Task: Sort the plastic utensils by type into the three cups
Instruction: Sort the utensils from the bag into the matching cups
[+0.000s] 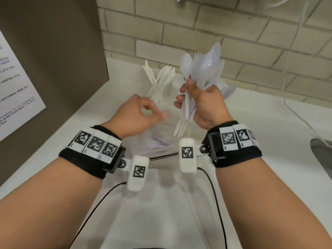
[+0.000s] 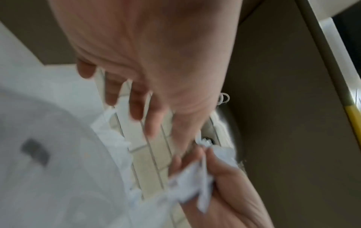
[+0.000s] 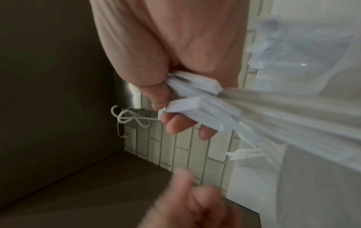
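holding a fistful of plastic utensils over the cups

gripping a thick bundle of white utensils (image 1: pixel 203 72), the right hand (image 1: pixel 201 103) is raised above the white counter (image 1: pixel 269 123), fingers and thumb curled round the handles. spoon bowls and a few fork tines fan out above the fist toward the far brick wall (image 1: pixel 197 33), while handle ends and fork tips stick out below it. the right wrist view shows the same hold from underneath, the flat handle ends wedged between thumb and fingers.

the left hand (image 1: pixel 140 115) hovers just left of the bundle, holding nothing, its fingers loosely bent with thumb and forefinger close together; it is blurred in every view.

beyond and between the hands stands a clear cup (image 1: pixel 158 90) with white utensils (image 1: pixel 161 76) upright in it, knife-like and fork-like tips pointing up. the other cups are too faint against the counter to make out. a brown cabinet side (image 1: pixel 53 51) carrying a printed sheet (image 1: pixel 16 87) closes the left, and a white cord (image 1: pixel 291 87) hangs at the right.
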Motion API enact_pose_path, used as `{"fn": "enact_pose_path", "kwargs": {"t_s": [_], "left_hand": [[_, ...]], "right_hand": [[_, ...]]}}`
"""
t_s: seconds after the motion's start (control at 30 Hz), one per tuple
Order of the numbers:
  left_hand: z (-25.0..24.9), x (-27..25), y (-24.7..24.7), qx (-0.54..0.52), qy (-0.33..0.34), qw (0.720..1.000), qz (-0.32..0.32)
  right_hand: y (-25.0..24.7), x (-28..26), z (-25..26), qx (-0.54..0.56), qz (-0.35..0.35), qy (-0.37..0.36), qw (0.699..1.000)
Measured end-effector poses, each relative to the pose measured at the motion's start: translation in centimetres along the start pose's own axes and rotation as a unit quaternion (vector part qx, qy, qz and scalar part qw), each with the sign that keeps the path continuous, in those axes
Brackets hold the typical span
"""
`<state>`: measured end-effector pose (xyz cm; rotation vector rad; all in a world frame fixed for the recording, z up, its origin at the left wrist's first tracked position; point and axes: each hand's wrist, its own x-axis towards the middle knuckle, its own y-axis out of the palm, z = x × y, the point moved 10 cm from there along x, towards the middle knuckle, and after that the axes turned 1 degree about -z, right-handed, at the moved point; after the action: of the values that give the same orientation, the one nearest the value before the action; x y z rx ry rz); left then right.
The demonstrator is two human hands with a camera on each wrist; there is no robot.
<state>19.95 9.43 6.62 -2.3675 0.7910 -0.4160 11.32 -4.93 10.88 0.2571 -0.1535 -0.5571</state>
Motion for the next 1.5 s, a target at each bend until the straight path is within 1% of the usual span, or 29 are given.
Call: {"fn": "enact_pose_path", "kwargs": {"t_s": [0.03,0.07,0.1,0.13,0.17,0.2,0.23,0.3,0.37,0.47,0.5,0.57,0.63,0.73,0.8,0.83,0.87,0.9,0.97,1.0,1.03,1.07,1.1,1.17,1.2,1.23,1.3,1.4,1.5], "left_hand": [[0.1,0.2,-0.5,-0.162,-0.04,0.985,-0.041],[0.4,0.3,0.3,-0.313,-0.088,0.945,-0.036],[0.6,0.4,2.0,-0.43,-0.138,0.892,0.004],[0.5,0.2,3.8,-0.506,-0.184,0.84,0.058],[0.3,-0.2,5.1,-0.544,-0.222,0.802,0.107],[0.2,-0.7,6.1,-0.559,-0.25,0.778,0.142],[0.3,-1.0,6.6,-0.562,-0.272,0.764,0.159],[0.8,-1.3,7.0,-0.571,-0.298,0.747,0.163],[0.8,-1.6,7.3,-0.604,-0.305,0.716,0.168],[-0.6,-1.6,7.3,-0.695,-0.276,0.636,0.191],[-1.2,-1.5,7.0,-0.717,-0.259,0.616,0.198],[-1.6,-1.5,6.8,-0.722,-0.247,0.612,0.209],[-1.3,-1.7,7.0,-0.704,-0.264,0.626,0.207],[-0.2,-1.6,7.0,-0.702,-0.282,0.632,0.166],[-0.9,-1.5,6.7,-0.716,-0.259,0.625,0.17],[-1.6,-1.4,6.5,-0.717,-0.236,0.629,0.186],[-2.3,-1.5,6.3,-0.703,-0.214,0.646,0.204],[-2.6,-1.4,6.0,-0.679,-0.192,0.676,0.215],[-2.7,-1.1,5.2,-0.609,-0.152,0.75,0.211],[-2.8,-1.0,5.0,-0.58,-0.139,0.775,0.209],[-2.9,-0.8,5.0,-0.564,-0.138,0.787,0.21],[-2.8,-0.8,5.2,-0.56,-0.153,0.787,0.21],[-2.5,-1.0,5.7,-0.575,-0.186,0.77,0.206],[-1.6,-1.5,6.9,-0.636,-0.265,0.697,0.196],[-1.6,-1.9,7.3,-0.663,-0.287,0.662,0.198],[-1.7,-2.1,7.5,-0.683,-0.295,0.638,0.198],[-1.7,-1.9,7.2,-0.703,-0.289,0.625,0.178],[-1.4,-1.4,6.5,-0.707,-0.285,0.633,0.137],[-1.1,-1.1,6.7,-0.709,-0.287,0.629,0.14]], "right_hand": [[0.7,0.1,0.2,-0.004,0.003,-0.005,1.0],[1.4,0.2,0.5,0.0,0.006,-0.012,1.0],[2.0,0.3,0.8,0.011,0.008,-0.02,1.0],[2.5,0.4,1.1,0.028,0.009,-0.027,0.999],[3.0,0.4,1.3,0.048,0.012,-0.032,0.998],[3.5,0.5,1.5,0.065,0.014,-0.035,0.997],[3.8,0.5,1.7,0.077,0.017,-0.038,0.996],[4.3,0.6,2.1,0.086,0.021,-0.045,0.995],[4.4,0.8,2.1,0.08,0.026,-0.057,0.995],[4.6,0.6,0.7,0.037,0.037,-0.069,0.996],[4.5,0.5,-0.3,0.02,0.037,-0.061,0.997],[4.4,0.2,-2.0,-0.002,0.03,-0.036,0.999],[4.4,0.1,-2.4,0.004,0.032,-0.026,0.999],[4.9,0.0,-1.8,0.026,0.063,-0.031,0.997],[4.9,-0.1,-2.2,0.011,0.064,-0.019,0.998],[4.7,-0.2,-2.7,0.002,0.054,-0.009,0.999],[4.5,-0.3,-3.2,-0.003,0.042,0.001,0.999],[4.2,-0.4,-3.5,-0.003,0.03,0.006,1.0],[3.9,-0.4,-3.8,0.003,0.017,0.01,1.0],[3.8,-0.5,-3.7,0.001,0.013,0.008,1.0],[3.8,-0.5,-3.7,-0.007,0.008,0.005,1.0],[3.7,-0.5,-3.6,-0.019,-0.001,0.002,1.0],[3.5,-0.4,-3.7,-0.03,-0.015,0.004,0.999],[3.2,-0.3,-3.7,-0.026,-0.036,0.014,0.999],[3.2,-0.3,-3.7,-0.023,-0.043,0.015,0.999],[3.1,-0.1,-3.7,-0.025,-0.049,0.011,0.998],[3.0,0.0,-3.5,-0.041,-0.059,-0.007,0.997],[3.0,0.0,-3.6,-0.04,-0.063,-0.02,0.997],[3.4,0.1,-3.8,-0.043,-0.045,-0.024,0.998]]}}
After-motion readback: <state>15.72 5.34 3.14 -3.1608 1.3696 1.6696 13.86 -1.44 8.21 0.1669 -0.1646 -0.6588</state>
